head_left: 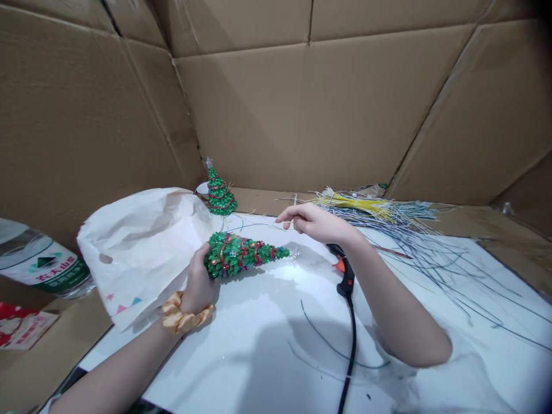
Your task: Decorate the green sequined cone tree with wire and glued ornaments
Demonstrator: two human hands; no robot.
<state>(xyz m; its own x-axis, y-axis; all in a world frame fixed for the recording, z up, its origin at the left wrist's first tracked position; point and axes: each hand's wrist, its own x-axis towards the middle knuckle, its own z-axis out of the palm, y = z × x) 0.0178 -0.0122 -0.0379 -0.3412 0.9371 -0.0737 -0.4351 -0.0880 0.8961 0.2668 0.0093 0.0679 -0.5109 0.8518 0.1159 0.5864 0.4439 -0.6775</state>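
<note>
My left hand (199, 275), with a peach scrunchie (185, 314) at the wrist, is closed around the base of a green beaded Christmas tree (241, 255). The tree lies sideways, its clear star tip pointing right, with red garlands and small coloured beads on it. Above and right of that tip is my right hand (317, 221), index finger stretched out and the other fingers partly bent. Nothing can be made out in its grip; thin wires lie near its fingertips. Beneath my right wrist is a black glue gun (346, 282) with an orange trigger, partly hidden.
A second beaded tree (221, 192) stands at the back. Bundled wires (366, 207) spread over the right side. At left are a white plastic bag (142, 241), a large water bottle (47, 261) and a red-and-white packet (26, 328). Cardboard walls (276, 115) enclose the white table (215, 356).
</note>
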